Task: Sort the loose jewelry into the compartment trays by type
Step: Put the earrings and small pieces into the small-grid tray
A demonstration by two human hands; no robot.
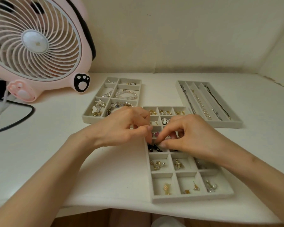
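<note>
Your left hand (pixel 121 126) and right hand (pixel 192 136) both pinch a tiny dark piece (pixel 153 142) over the earring tray (pixel 192 198), close to its black pieces (pixel 154 148). It is likely light, slippery and delicate, so grip its body gently

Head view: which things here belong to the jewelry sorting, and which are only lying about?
Belong to the job: left hand, right hand, small piece that both seem to pinch, earring tray, brooch and bracelet tray, necklace tray.
Only lying about: pink fan, black cable.
</note>
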